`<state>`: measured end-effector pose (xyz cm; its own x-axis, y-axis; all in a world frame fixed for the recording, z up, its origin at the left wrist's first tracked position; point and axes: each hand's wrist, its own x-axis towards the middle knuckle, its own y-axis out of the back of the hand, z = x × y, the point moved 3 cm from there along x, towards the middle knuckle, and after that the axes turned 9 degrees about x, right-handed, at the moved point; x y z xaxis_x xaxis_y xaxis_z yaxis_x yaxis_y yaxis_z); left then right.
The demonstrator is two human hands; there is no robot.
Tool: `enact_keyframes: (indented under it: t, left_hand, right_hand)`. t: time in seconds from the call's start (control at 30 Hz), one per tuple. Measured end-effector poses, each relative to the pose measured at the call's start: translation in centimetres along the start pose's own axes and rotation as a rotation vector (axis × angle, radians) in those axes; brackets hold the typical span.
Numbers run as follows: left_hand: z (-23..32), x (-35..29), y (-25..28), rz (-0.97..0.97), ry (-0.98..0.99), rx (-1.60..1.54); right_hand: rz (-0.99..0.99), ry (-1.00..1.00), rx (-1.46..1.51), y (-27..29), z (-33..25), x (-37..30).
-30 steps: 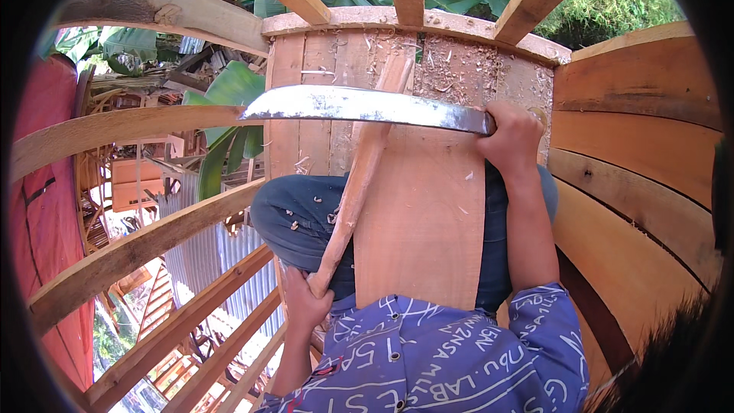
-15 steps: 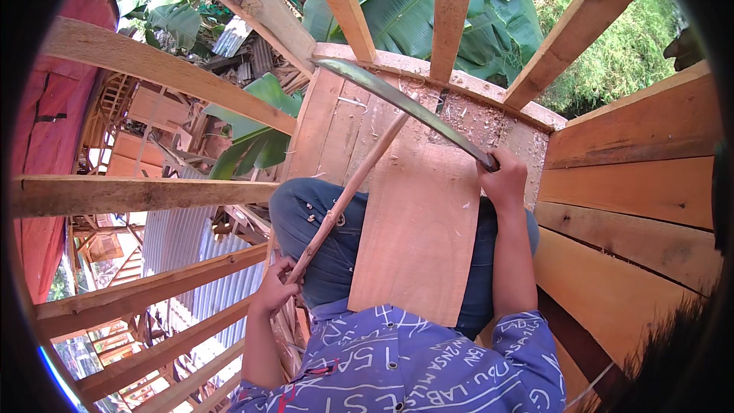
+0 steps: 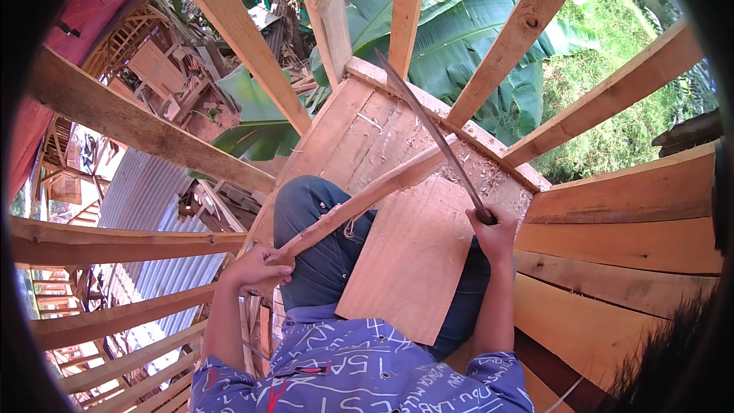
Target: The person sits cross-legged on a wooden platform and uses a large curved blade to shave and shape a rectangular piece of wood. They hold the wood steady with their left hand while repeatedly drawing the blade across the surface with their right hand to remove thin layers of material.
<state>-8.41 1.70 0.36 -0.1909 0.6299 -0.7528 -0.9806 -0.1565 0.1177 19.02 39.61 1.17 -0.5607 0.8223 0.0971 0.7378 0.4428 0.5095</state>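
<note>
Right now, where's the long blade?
Head view, just right of centre, mostly in the upper half: the long blade runs from the right hand up and leftward, visually crossing the far end of the wooden stick.

Left hand point(image 3: 258, 266) gripping stick point(image 3: 358, 204); right hand point(image 3: 497, 231) holding long blade point(image 3: 437, 130) (nearly edge-on); board point(image 3: 413, 260) over lap point(image 3: 312, 268).

The board point(image 3: 417, 256) lies over the person's lap, the left knee point(image 3: 300, 203) beside it. The stick point(image 3: 355, 205) slants from the left hand point(image 3: 260, 266) across that knee, past the board's far edge, to where the knife point(image 3: 428, 116) crosses it. The knife runs forward and leftward from the right hand point(image 3: 493, 228). Shavings point(image 3: 489, 168) lie on the floor point(image 3: 325, 134) ahead. Here on the right stands the plank wall point(image 3: 627, 245); slats point(image 3: 153, 131) line left and front, with leaves point(image 3: 451, 38) beyond the front ones.
</note>
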Motion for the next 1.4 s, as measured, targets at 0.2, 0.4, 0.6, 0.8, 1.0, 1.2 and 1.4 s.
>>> enact_keyframes:
  t: [0.2, 0.4, 0.6, 0.8, 1.0, 1.2, 1.4]
  left_hand:
    - [1.1, 0.2, -0.5, 0.122, 0.028, 0.073]
    - [-1.3, 1.7, 0.1, 0.110, 0.034, 0.092]
    - [-1.7, 2.2, 0.4, 0.122, 0.015, 0.089]
    - [-2.1, 2.8, 0.7, 0.154, -0.012, 0.221]
    - [-2.1, 3.1, 1.1, 0.139, -0.012, 0.253]
    - [-2.5, 3.1, 0.9, 0.132, -0.024, 0.225]
    - [-1.9, 2.9, 0.6, 0.165, -0.015, 0.154]
  right_hand:
    - [-0.148, -0.261, 0.209, -0.5, -2.3, 0.2]
    - [-0.259, -0.464, 0.457, -2.7, -5.8, 0.1]
    - [-0.375, -0.510, 0.432, -5.2, -5.9, -2.7]
    - [-0.211, -0.490, 0.432, -3.8, -6.9, -2.2]
    - [-0.359, -0.558, 0.354, -3.3, -7.7, -3.7]
    - [-0.289, -0.509, 0.349, -2.8, -8.7, -3.9]
    - [-0.357, -0.561, 0.307, -2.7, -8.3, -5.0]
